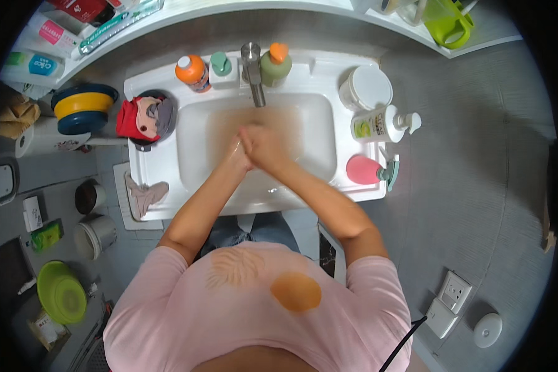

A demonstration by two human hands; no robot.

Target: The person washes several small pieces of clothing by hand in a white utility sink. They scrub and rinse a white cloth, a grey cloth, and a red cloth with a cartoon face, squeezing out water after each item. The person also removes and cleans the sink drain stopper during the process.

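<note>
Over the white sink basin [192, 162], which holds murky brownish water [291, 121], my two hands are pressed together just in front of the faucet [252, 68]. My left hand [242, 155] looks wet and closed, its fingers mostly hidden behind the other. Closed against it, my right hand [265, 147] is blurred by motion. Whatever lies between them, if anything, is hidden. A crumpled greyish-pink cloth [147, 195] hangs on the sink's near left corner. Red, pink and grey fabric [144, 118] fills a dark bowl on the left ledge.
Behind the basin stand an orange bottle [193, 72], a green-topped dispenser [222, 67] and a green pump bottle [276, 66]. On the right ledge are a white tub [366, 88], a white pump bottle [378, 125] and a pink spray bottle [364, 170]. A shelf [229, 11] curves overhead.
</note>
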